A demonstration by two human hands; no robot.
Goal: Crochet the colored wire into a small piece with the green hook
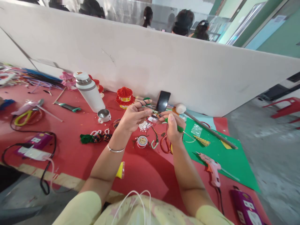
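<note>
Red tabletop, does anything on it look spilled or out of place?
Possibly: the small round white beads seem to lie loose beyond the round, white-topped spool, in no container I can make out. That resembles a spill, though they may be laid out deliberately.

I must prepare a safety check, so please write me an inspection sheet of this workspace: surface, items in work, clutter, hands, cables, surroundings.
Surface: red tabletop, with a green sheet at the right.
Items in work: small piece, too small to identify; green-handled tool.
Clutter: white flask, phone, spool, pink glue gun at the right.
Hands: left hand pinches the small piece; right hand holds the green-handled tool.
Cables: gun cable leaves the glue gun's handle; black cable at the left hangs over the front edge.
Surroundings: white partition behind, people beyond it; red stool at the right.
</note>
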